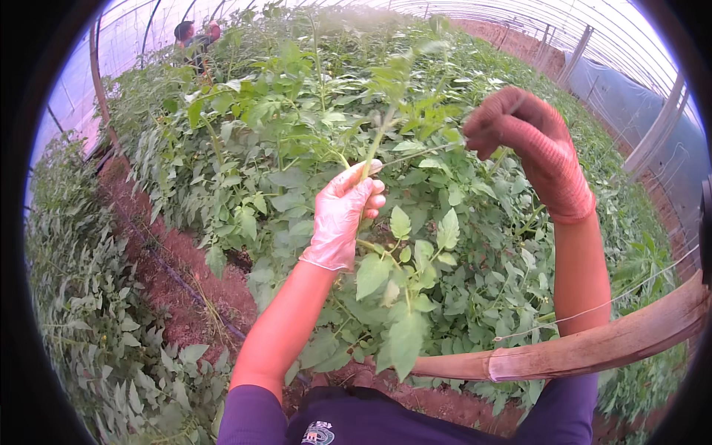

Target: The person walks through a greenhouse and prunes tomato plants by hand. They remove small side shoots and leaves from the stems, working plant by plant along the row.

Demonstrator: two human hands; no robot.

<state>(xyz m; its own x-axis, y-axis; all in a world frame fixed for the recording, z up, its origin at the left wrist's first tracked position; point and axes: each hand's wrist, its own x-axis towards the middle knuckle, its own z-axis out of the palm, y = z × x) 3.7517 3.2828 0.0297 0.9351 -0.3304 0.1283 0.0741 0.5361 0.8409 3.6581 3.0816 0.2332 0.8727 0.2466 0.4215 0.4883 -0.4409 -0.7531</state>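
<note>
My left hand (345,208), in a thin clear plastic glove, is closed around the green stem of a tomato plant (375,146). A thin string (420,154) runs from the fingers of this hand across to my right hand (528,147). That hand wears a reddish knitted work glove, slightly blurred, and is raised to the right with its curled fingertips pinching the string. Toothed tomato leaves (409,339) hang below my left hand. The top of the held stem is blurred.
A bamboo pole (578,347) crosses in front of my body at lower right, with a pale string near it. Dense tomato rows surround me. A soil path (183,261) with a dark hose runs at left. Another person (194,41) stands far back left. Wooden posts (656,130) line the right side.
</note>
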